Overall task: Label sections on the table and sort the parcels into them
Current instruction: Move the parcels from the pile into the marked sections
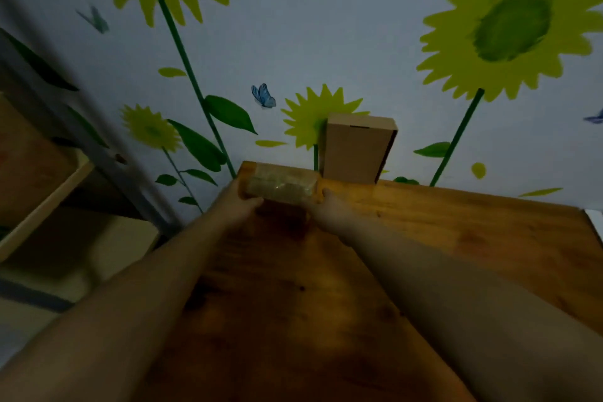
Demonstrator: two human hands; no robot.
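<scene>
Evidently early, I judge: left hand (244, 198) and right hand (321, 200) grip a taped parcel (282, 186) at frame centre beside one upright cardboard box (357, 150), no labels visible on the tabletop (456, 222).

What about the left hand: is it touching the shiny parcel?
Touching. The head view shows the left hand gripping the left end of the shiny parcel, with no gap.
</scene>
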